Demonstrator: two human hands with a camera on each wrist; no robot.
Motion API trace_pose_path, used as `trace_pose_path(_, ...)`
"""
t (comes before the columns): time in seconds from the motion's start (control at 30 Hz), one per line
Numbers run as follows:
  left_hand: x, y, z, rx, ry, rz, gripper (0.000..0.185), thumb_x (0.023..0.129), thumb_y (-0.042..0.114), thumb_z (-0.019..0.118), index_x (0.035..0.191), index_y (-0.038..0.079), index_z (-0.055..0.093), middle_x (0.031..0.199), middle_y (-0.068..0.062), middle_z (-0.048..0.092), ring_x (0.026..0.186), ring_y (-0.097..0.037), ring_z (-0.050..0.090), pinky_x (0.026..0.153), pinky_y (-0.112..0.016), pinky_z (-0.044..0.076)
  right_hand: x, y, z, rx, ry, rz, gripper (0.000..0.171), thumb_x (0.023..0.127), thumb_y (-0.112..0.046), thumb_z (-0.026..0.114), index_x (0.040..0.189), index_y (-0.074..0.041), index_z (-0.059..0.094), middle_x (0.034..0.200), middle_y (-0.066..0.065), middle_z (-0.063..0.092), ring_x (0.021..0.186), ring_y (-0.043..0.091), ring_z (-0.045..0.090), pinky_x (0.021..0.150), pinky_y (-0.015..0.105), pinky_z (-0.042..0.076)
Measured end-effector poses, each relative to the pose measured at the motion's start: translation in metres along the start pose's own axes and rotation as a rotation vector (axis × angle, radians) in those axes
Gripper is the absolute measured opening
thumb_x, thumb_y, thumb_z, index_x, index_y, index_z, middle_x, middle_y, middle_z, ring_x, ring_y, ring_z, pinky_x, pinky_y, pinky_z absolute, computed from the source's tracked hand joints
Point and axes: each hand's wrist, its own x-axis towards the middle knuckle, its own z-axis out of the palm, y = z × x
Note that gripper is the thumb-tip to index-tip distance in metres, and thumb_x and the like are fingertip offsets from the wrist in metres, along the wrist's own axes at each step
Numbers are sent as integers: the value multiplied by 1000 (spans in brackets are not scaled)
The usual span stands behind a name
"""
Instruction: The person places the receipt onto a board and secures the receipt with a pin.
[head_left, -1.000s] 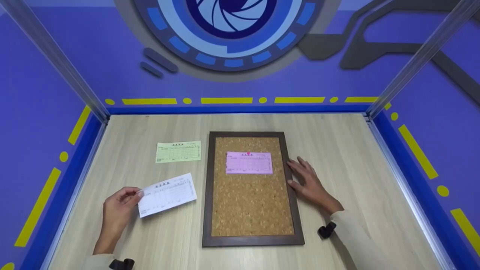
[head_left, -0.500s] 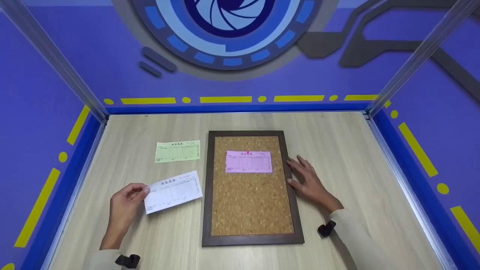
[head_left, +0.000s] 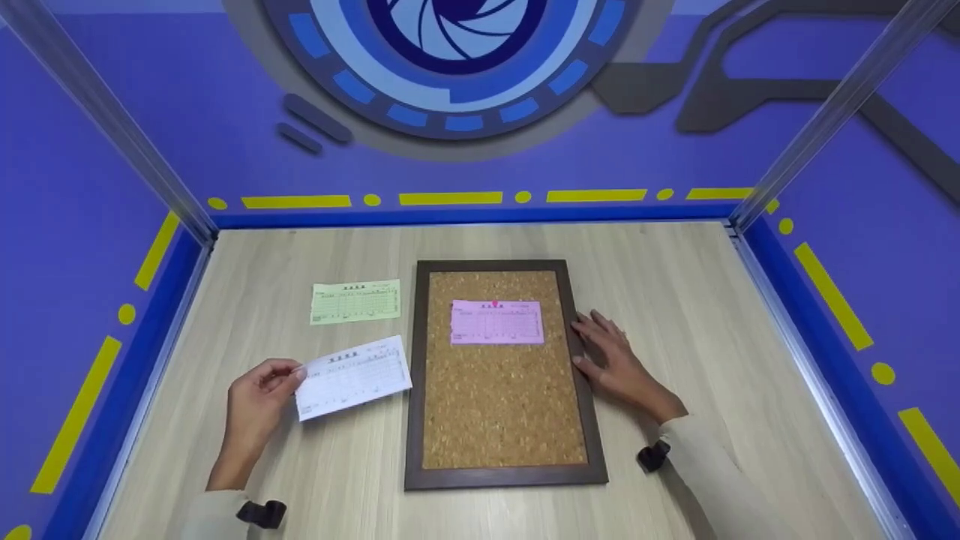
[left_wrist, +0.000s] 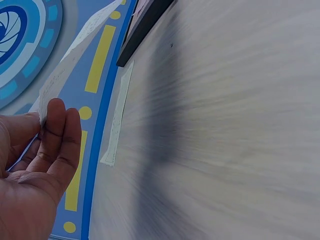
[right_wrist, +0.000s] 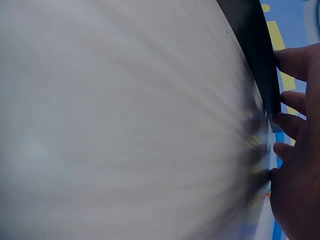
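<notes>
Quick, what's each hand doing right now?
Left hand: pinching the white slip by its left edge.
Right hand: open, fingers resting against the cork board's frame.

Left hand (head_left: 259,394) raised off the surface, thumb and fingers (left_wrist: 55,125) pinched together, forearm angled inward. Right hand (head_left: 615,360) flat, fingers (right_wrist: 295,60) spread and straight, sleeve to the wrist.

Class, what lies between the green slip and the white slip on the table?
Only bare wooden table separates the green slip from the white slip, per the head view.
</notes>
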Motion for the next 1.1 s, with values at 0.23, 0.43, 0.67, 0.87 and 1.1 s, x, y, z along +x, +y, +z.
trace_pose_path(0.23,2,2,4,11,-9,-20,15,103,-1,75,117,-6,75,111,-21,75,91,-8,73,78,-19,60,2,-18,1,-93,-28,-23,63,106,-32,75,160,-6,57,176,21,36,167,47,19,129,74,15)
trace_pose_path(0.43,5,3,8,0,-15,-10,15,102,-1,77,116,-7,76,110,-20,75,89,-8,72,77,-21,60,6,-37,4,-59,-25,-68,62,104,-28,78,158,-4,59,174,22,39,166,47,20,127,74,20)
trace_pose_path(0.67,6,5,14,-1,-23,6,16,102,2,78,116,-6,76,109,-18,77,86,-9,70,76,-21,59,10,-57,11,-32,-39,-157,60,103,-21,79,155,2,59,168,26,47,164,50,24,128,74,19)
trace_pose_path(0.87,7,10,21,-20,-30,22,13,102,0,77,113,-6,77,106,-17,77,86,-11,71,74,-21,59,10,-74,16,2,-50,-200,60,103,-16,78,156,5,57,169,28,43,162,55,25,126,76,21)
trace_pose_path(1.1,8,16,31,-24,-43,33,10,102,-3,75,112,-5,76,107,-18,76,88,-12,71,75,-20,59,10,-89,22,-8,-20,-291,55,104,-19,78,152,3,61,165,28,50,157,56,35,123,74,30)
